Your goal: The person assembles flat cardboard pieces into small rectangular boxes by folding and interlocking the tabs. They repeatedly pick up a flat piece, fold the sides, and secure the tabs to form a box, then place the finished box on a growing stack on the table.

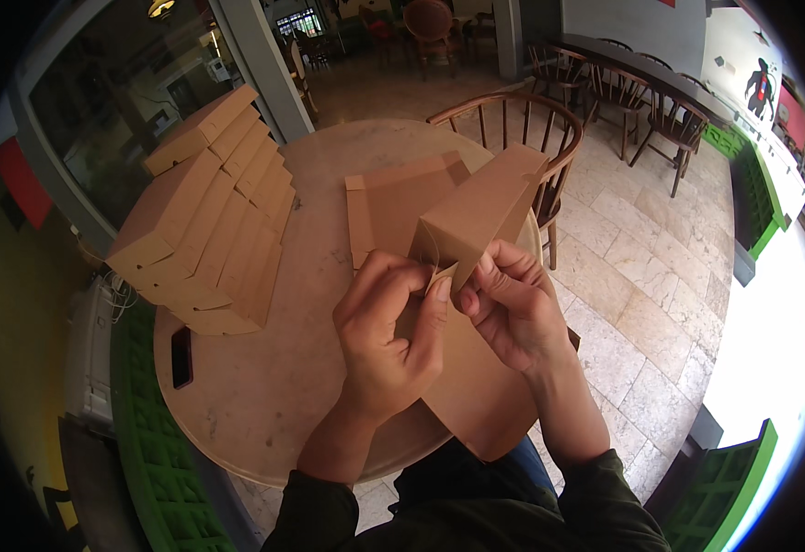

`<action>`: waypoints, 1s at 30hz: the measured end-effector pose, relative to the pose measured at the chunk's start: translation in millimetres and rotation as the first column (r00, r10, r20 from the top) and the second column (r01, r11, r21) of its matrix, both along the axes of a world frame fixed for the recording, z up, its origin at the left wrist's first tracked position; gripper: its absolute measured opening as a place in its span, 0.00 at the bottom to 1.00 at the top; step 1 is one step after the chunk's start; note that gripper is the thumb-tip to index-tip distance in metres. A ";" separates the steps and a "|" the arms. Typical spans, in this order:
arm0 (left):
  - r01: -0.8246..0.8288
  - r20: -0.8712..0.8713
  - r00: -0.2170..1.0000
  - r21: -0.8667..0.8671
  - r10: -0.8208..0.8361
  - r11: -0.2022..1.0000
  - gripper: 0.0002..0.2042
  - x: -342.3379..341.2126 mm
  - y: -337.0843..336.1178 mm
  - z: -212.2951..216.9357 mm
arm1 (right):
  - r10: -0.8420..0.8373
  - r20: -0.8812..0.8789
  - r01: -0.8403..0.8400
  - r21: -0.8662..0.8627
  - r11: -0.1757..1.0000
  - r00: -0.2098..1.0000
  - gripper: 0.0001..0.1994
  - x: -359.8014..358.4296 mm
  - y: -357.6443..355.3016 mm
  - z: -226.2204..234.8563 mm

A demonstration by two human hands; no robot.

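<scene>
A brown cardboard box (480, 212), partly folded, is held up over the round table, one wall raised and a panel hanging down below. My left hand (391, 322) pinches a small flap at the box's near corner between thumb and fingers. Close beside it, my right hand (517, 308) grips the edge of the same corner, thumb on the outside. The fingers hide part of the flap. Behind the hands lies a shallow cardboard panel with raised edges (398, 198); whether it belongs to the same box I cannot tell.
Several folded cardboard boxes (195, 221) are stacked on the table's left side. A dark phone (182, 357) lies near the left edge of the round table (319, 161). A wooden chair (522, 106) stands at the far right side. Green slatted pieces (149, 423) stand along the left.
</scene>
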State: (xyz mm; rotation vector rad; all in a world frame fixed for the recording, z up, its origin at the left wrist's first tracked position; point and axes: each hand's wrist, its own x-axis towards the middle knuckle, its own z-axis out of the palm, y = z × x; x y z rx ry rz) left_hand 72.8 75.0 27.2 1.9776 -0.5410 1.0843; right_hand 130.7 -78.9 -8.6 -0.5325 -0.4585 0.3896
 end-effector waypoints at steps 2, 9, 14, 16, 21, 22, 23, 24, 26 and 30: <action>-0.004 -0.005 1.000 -0.005 0.003 1.000 0.02 -0.1 0.2 0.0 | 0.027 0.004 -0.027 -0.008 1.000 1.000 0.05 1.6 2.2 -0.7; 0.033 -0.035 0.999 0.022 -0.032 0.999 0.05 2.7 10.9 -0.8 | -0.202 0.367 0.284 -0.187 0.940 0.908 0.04 2.4 8.6 -0.2; 0.001 0.098 0.995 0.078 -0.009 0.997 0.19 24.4 11.4 -14.5 | -0.368 0.540 0.552 -0.227 0.802 0.757 0.04 -2.7 23.4 2.8; 0.058 0.081 0.995 0.063 -0.063 0.996 0.21 30.4 9.4 -22.8 | -0.359 0.624 0.628 -0.281 0.726 0.694 0.04 1.0 26.2 4.0; -0.029 0.179 0.984 0.071 0.016 0.997 0.22 43.2 15.4 -34.5 | -0.390 0.667 0.683 -0.249 0.686 0.635 0.05 3.8 34.8 0.4; -0.066 0.186 0.981 0.097 0.047 0.993 0.22 43.7 18.2 -34.7 | -0.398 0.682 0.702 -0.240 0.671 0.613 0.05 4.0 35.4 -0.5; -0.118 0.168 0.981 0.128 0.096 0.985 0.23 43.2 19.2 -34.8 | -0.422 0.706 0.729 -0.195 0.657 0.569 0.05 6.2 38.4 -0.3; -0.164 0.161 0.977 0.164 0.138 0.973 0.23 42.1 20.8 -34.1 | -0.393 0.651 0.663 -0.232 0.712 0.649 0.05 7.4 40.8 0.1; -0.224 0.134 0.971 0.201 0.200 0.954 0.23 41.7 20.7 -32.9 | -0.363 0.532 0.552 -0.253 0.794 0.765 0.07 8.5 40.3 1.3; -0.297 0.065 0.955 0.187 0.289 0.937 0.24 45.0 29.1 -30.5 | -0.390 0.880 0.928 -0.131 0.349 0.271 0.16 2.2 -3.8 0.5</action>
